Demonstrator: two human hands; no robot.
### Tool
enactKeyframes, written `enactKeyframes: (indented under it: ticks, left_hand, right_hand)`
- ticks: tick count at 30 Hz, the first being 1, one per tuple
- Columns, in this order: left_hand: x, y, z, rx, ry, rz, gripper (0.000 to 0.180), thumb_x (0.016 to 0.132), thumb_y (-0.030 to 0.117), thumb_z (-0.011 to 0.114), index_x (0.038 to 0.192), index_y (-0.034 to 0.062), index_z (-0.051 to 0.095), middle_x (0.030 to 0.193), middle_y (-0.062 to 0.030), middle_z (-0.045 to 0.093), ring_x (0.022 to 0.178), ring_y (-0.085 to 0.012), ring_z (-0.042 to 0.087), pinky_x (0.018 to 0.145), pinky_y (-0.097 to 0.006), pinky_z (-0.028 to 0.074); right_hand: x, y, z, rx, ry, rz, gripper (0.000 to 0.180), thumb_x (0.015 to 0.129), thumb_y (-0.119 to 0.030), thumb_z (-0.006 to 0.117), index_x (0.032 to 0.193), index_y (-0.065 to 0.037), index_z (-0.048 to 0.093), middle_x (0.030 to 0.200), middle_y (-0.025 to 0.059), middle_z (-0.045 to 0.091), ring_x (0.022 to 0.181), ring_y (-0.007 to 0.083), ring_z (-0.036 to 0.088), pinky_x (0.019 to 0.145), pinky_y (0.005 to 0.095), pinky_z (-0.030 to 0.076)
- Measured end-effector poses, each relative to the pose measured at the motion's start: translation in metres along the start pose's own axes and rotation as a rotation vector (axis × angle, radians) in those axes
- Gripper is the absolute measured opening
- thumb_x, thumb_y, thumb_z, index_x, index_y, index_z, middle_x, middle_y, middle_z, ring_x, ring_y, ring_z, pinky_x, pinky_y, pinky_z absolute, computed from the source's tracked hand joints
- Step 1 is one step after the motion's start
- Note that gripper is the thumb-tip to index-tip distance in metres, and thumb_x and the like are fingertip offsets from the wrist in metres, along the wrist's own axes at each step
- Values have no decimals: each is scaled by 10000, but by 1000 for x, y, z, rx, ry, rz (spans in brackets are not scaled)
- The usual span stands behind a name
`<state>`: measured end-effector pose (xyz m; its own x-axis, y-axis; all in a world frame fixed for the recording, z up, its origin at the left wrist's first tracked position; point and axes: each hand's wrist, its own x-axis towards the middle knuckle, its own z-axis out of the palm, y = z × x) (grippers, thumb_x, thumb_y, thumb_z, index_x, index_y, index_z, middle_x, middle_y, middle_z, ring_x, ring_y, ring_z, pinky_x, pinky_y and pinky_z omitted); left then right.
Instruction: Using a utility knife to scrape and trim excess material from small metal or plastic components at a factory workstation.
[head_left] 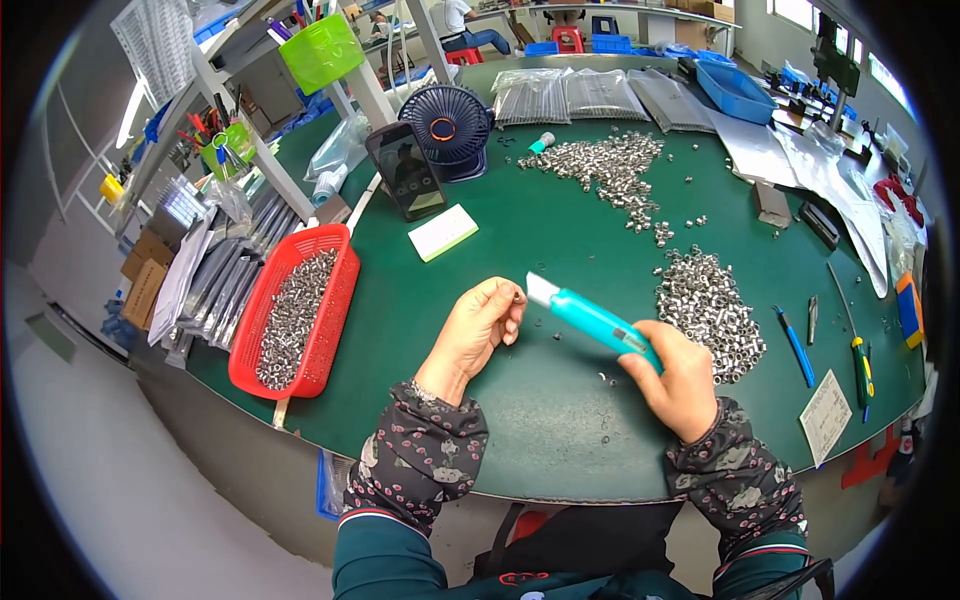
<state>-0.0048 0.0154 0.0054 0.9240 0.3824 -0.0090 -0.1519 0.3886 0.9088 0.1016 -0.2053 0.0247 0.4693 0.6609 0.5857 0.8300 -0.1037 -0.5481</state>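
Observation:
Above the near middle of the table, my left hand (482,325) is closed in a pinch. A small metal part (518,297), mostly hidden by the fingertips, shows between thumb and forefinger. It looks like the short metal sleeves in the pile. My right hand (680,380) wraps round the rear of a teal utility knife (600,318). The knife's pale, slanted tip points up and left, close to my left fingertips but apart from them. Just beyond my right hand lies a heap of short, shiny metal sleeves (708,318). Tiny dark bits lie on the table between the hands.
At left stands a red plastic basket (345,285) of metal parts. Behind it are a phone (405,172), a notepad (443,233) and a dark fan (446,130). More metal parts (610,170) spread farther back. At right lie a blue pen-like tool (796,346) and a screwdriver (861,367).

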Motion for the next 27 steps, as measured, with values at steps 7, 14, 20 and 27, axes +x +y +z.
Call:
enactKeyframes:
  ticks: [7,14,20,27]
  left_hand:
    - [0,3,6,30,57,40,172,862,179,474,955,42,522,760,-20,512,569,-63,453,480,-184,375]
    - [1,2,3,-66,40,28,203,858,144,473,1031,45,511,829,-23,511,587,-53,445,487,-182,374]
    - [2,-2,3,-104,58,70,147,845,132,500,961,46,529,768,-9,509,581,-51,441,489,-186,377]
    - [1,-3,4,-67,4,86,128,828,149,535,892,39,542,705,-7,509,549,-60,442,461,-180,369]
  right_hand:
    - [1,6,-1,75,-25,103,226,749,-212,601,866,-26,551,696,128,562,614,266,566,531,321,432]
    - [1,7,-1,119,-104,196,233,750,-227,600,870,-31,562,700,127,569,612,265,569,532,317,435]
    - [1,8,0,155,-175,193,242,757,-246,594,873,-35,568,683,122,572,586,256,570,525,318,436]
    - [0,9,1,216,-229,207,246,761,-259,588,870,-38,574,660,121,579,573,256,574,521,322,437]
